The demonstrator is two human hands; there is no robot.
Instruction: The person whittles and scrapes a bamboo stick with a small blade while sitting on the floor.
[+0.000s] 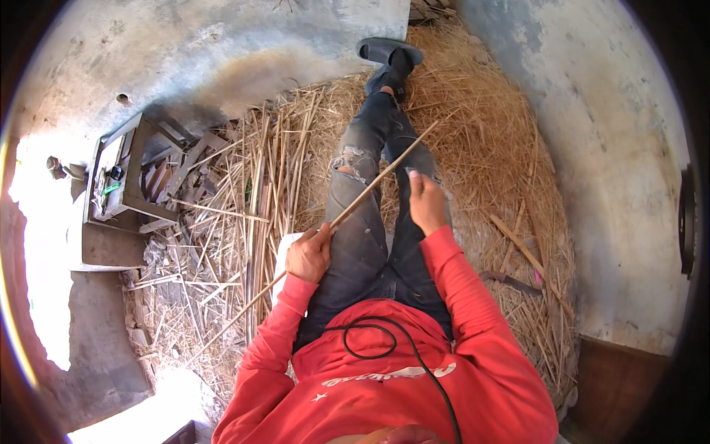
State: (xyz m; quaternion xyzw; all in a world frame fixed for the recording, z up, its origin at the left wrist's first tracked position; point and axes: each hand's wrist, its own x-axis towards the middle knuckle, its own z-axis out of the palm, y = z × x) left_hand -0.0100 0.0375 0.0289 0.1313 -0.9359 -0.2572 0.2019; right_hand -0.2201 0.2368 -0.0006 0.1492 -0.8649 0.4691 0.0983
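Observation:
A long, thin bamboo strip (381, 177) slants across my legs, its upper end near my right knee and its lower end out to the left over the litter. My left hand (309, 255) is closed round it at about the middle, over my left thigh. To the right of the strip, my right hand (427, 203) is raised over my right thigh with its fingers curled and thumb up, apart from the strip. A small pale bit shows at its fingers, too small to name.
Many loose strips (270, 177) lie on the left, with shavings (473, 111) heaped on the floor ahead and right. A wooden frame-like stand (133, 174) is at the left wall. A dark curved piece (510, 281) lies on the right. A black cable (414, 348) crosses my red top.

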